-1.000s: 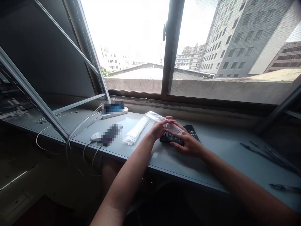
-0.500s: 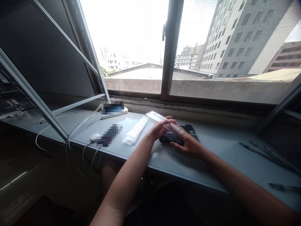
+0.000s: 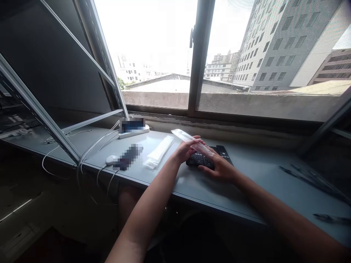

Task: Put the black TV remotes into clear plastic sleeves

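A long clear plastic bag (image 3: 182, 136) slants above the desk between my two hands. My left hand (image 3: 187, 150) is closed on its middle, fingers lying across it. At the bag's lower end, my right hand (image 3: 221, 167) grips it, with the thumb stretched out to the left. Whether anything is inside the bag I cannot tell. Under and behind my hands lie several black remote controls (image 3: 225, 154) with small buttons, partly hidden by my fingers. Left of my left forearm rests a flat stack of clear plastic bags (image 3: 159, 152).
Left on the desk (image 3: 260, 182) are a blurred-out dark device (image 3: 128, 157), a round white charger (image 3: 110, 160) and a white power strip (image 3: 134, 131) with cables. A metal shelf frame (image 3: 41, 106) rises at left. Dark cables (image 3: 312, 179) lie at right, and a window is behind.
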Available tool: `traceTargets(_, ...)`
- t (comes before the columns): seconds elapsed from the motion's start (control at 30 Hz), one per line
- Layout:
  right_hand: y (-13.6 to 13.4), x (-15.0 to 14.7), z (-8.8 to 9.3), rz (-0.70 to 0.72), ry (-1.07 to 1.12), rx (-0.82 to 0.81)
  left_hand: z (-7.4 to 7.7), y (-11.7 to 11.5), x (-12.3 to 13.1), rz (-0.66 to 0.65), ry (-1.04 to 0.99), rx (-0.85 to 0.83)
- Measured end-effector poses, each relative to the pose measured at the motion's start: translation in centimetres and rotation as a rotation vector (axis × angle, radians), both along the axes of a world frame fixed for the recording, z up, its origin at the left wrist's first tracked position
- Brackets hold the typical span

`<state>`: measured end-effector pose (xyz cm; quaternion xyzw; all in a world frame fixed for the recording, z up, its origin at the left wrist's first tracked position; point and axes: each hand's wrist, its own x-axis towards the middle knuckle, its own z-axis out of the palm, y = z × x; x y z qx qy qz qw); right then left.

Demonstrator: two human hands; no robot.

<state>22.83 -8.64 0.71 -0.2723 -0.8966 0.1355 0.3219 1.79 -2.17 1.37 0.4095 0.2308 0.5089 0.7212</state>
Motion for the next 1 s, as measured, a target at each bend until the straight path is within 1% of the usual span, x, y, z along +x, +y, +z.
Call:
traceTargets(0.07,0.0,0.0,0.0,-0.003,-0.005,0.005,-0.1,0.1,0.0,0.004,0.01,0.003)
traceTargets(0.2,0.0,0.0,0.0,0.013,0.011,0.05,-0.1,0.6,0.0,0.108,-0.085,-0.051)
traceTargets(0.27,0.0,0.1,-0.1,-0.01,0.037,0.074,0.0,0.8,0.0,0.152,-0.135,-0.084)
traceTargets(0.33,0.1,0.2,-0.1,-0.035,0.056,0.091,0.0,0.9,0.0,0.166,-0.151,-0.103)
traceTargets(0.4,0.1,0.2,0.0,-0.038,0.055,0.098,0.1,0.7,0.0,0.149,-0.139,-0.115)
traceTargets(0.57,-0.1,0.0,0.2,-0.018,0.054,0.105,0.2,0.0,-0.3,-0.028,0.006,-0.134)
traceTargets(0.63,-0.1,0.0,0.2,-0.02,0.058,0.106,0.1,0.1,-0.4,-0.051,0.03,-0.11)
traceTargets(0.73,0.0,0.1,0.2,-0.022,0.076,0.125,0.1,0.5,-0.5,0.02,-0.025,-0.111)
traceTargets(0.87,0.2,0.7,0.9,-0.051,0.155,0.195,0.4,1.1,-0.8,0.137,-0.126,-0.196)
traceTargets(0.93,0.6,1.3,1.2,-0.118,0.192,0.221,0.6,1.1,-0.9,0.168,-0.148,-0.237)
traceTargets(1.0,1.4,2.3,1.1,-0.256,0.19,0.222,0.7,1.2,-0.9,0.2,-0.16,-0.255)
